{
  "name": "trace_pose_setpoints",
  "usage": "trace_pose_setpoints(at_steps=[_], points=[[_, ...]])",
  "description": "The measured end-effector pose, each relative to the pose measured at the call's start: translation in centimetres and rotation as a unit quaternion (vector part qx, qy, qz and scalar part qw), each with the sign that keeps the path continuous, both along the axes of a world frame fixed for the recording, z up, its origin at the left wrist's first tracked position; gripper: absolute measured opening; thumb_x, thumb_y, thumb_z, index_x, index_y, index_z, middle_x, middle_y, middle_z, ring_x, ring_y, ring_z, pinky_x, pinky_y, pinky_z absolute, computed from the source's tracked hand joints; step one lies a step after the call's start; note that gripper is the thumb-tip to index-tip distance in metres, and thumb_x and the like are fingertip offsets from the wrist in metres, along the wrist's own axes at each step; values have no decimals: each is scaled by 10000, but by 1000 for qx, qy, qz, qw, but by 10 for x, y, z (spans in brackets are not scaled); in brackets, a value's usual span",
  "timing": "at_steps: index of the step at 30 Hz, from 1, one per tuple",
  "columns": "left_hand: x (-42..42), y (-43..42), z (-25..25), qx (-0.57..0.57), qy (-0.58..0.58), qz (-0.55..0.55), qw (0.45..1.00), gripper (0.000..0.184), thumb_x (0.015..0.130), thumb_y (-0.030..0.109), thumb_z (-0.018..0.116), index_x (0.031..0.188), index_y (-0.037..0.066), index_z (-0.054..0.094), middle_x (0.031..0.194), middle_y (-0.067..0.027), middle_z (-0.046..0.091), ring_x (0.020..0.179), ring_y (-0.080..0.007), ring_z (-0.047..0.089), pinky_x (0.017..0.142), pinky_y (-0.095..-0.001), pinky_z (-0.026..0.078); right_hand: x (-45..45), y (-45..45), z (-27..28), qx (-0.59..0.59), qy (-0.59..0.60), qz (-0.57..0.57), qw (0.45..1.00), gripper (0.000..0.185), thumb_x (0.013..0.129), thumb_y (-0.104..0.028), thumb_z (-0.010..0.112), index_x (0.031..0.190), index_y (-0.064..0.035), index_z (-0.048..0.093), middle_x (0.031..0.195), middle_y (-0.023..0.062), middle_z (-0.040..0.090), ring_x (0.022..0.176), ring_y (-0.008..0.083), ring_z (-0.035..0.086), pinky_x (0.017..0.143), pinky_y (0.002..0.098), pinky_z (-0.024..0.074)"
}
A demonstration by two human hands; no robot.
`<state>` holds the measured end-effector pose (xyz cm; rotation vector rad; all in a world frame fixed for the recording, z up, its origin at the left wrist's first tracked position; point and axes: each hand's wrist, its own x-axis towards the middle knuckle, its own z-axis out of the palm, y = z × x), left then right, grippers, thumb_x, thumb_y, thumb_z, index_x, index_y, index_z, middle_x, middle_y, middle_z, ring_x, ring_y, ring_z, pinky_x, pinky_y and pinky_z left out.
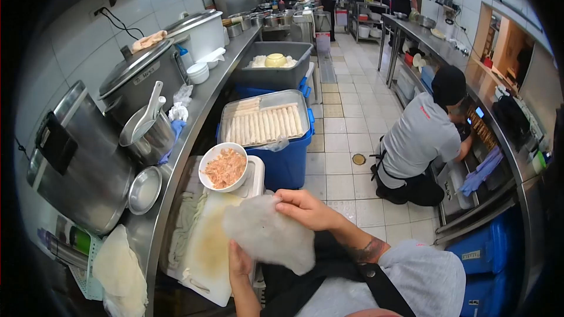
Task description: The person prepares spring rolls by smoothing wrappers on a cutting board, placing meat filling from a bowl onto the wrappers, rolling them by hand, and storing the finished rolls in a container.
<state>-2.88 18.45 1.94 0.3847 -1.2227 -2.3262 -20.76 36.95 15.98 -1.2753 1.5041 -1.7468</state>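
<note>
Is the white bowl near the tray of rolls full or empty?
Nearly full: pinkish shredded filling is piled up close to the bowl's rim.

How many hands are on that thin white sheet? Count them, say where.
2: right hand pinching the thin white sheet at its upper right edge; left hand at its lower left edge.

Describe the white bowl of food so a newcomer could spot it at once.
Find the blue bin mid-view, topped by a tray of pale rolls. Just below the tray in the picture is a round white bowl. Its shredded orange-pink food sets it apart from the metal bowl on the counter.
</note>
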Motion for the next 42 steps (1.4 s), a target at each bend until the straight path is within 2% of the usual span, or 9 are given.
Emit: trace_pose_setpoints(at_steps=[2,5,10,16,19,21,24,31,42], points=[[6,7,-11,183,37,-93,978,648,913,344,642,1431,22,422,1387,-145,529,1262,-303,517,1044,-445,430,-7,-1,-15,39,13,-51,998,178,991,-172,535,1002,-6,599,828,-6,574,772,64,508,684,253,447],[3,25,-4,78,-23,-41,996,491,915,189,632,1350,-1,509,1277,-130,610,1148,-267,595,1006,-417,463,-19,9,-32,135,104,-132,976,172,948,-169,587,1008,-9,614,921,54,659,745,132,557,716,307,497],[19,24,22,70,-47,4,996,369,899,30,611,1261,-26,570,1156,-112,667,997,-205,657,900,-343,522,-102,82,-70,-24,14,-318,948,614,903,-100,626,1463,-56,377,1491,110,405,1212,251,539,931,359,506],[44,5,42,25,-48,19,998,372,895,32,618,1260,-23,571,1115,-97,671,963,-184,659,869,-325,525,-143,221,18,-612,-279,-454,584,537,988,-389,485,1408,-56,438,1426,209,475,1296,341,478,1048,476,409],[47,-2,35,37,-42,40,998,391,889,31,625,1270,-34,563,1136,-107,666,989,-192,653,893,-330,512,-137,232,14,-565,-237,-388,689,514,974,-354,499,1379,-38,473,1401,223,496,1275,313,505,982,426,474],[46,-1,34,31,-43,51,997,403,885,31,629,1274,-45,557,1151,-113,661,1009,-200,647,912,-334,502,-129,231,-2,-408,-260,-82,871,500,976,-329,500,1372,-25,478,1397,222,501,1273,299,513,914,376,516],[47,8,42,33,-47,49,997,414,884,37,632,1278,-59,550,1172,-122,654,1032,-210,640,930,-337,491,-122,233,-8,-91,-123,43,987,521,987,-319,507,1402,-13,433,1410,212,485,1263,296,523,826,331,556],[55,10,50,-7,-50,42,998,395,890,65,636,1261,-50,560,1136,-108,663,1000,-197,644,907,-331,496,-128,197,23,-398,-278,-326,811,679,992,-373,533,1511,-73,213,1490,200,365,1300,356,485,832,381,565],[64,4,37,-7,-51,37,998,420,906,97,614,1298,-29,533,1154,-114,659,996,-210,656,889,-339,516,-123,194,20,-372,-281,-319,825,632,990,-360,537,1476,-52,276,1436,194,442,1310,360,475,828,372,555]])
